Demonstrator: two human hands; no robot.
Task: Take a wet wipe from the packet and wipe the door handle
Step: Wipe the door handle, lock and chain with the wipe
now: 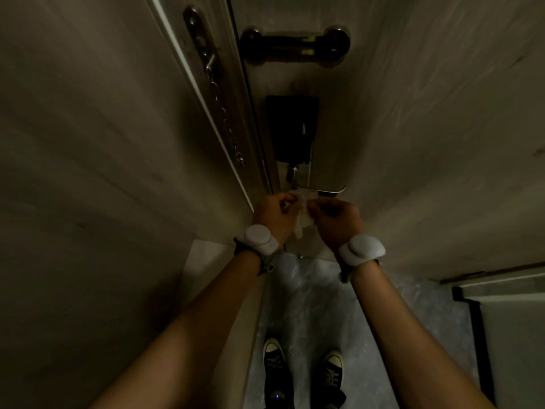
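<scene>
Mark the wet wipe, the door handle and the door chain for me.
wet wipe (302, 222), head view, on its crumpled white middle.
door handle (330, 191), head view, on the silver lever bar.
door chain (224, 122), head view, on its hanging links midway.

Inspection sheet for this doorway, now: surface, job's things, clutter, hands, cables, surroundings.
Surface: pale door, dimly lit.
Job's things: wet wipe held close under the door handle, contact unclear; packet not seen.
Clutter: nothing seen.
Hands: left hand and right hand both pinch the wet wipe.
Cables: nothing seen.
Surroundings: door chain on the frame, black lock box, dark latch bar above, shoes on glossy floor.
</scene>
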